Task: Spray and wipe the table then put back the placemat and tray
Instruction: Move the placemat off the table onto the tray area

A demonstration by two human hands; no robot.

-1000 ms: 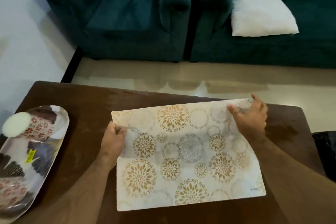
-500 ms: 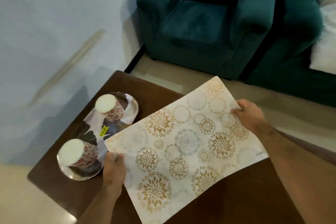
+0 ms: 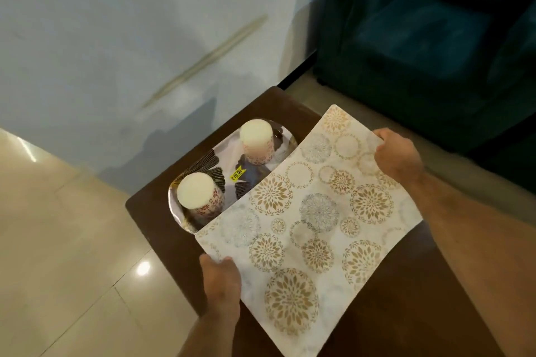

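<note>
one placemat (image 3: 313, 211), one tray (image 3: 232, 171), two cups (image 3: 200, 195)

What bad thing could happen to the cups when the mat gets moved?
1. The placemat is held by the left hand and right hand, and its edge overlaps the tray. It might bump the near cup or far cup and tip one.
2. The tray sits close to the corner of the table, so a nudge might slide it toward the floor.
</note>
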